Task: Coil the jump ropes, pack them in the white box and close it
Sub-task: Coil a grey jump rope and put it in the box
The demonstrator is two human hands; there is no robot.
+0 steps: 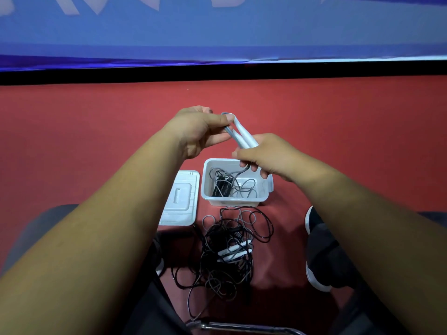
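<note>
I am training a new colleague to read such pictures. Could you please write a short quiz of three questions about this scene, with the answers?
1. True or false: the lid is already on the white box.
2. Choose one: what do the left hand and the right hand hold together above the box?
A) a pair of white handles
B) the lid
C) a black handle
3. Fill in: the tangled pile of ropes lies on the red ____, nearer to the person than the box.

Key
1. False: the lid lies beside the box, which is open.
2. A
3. floor
</note>
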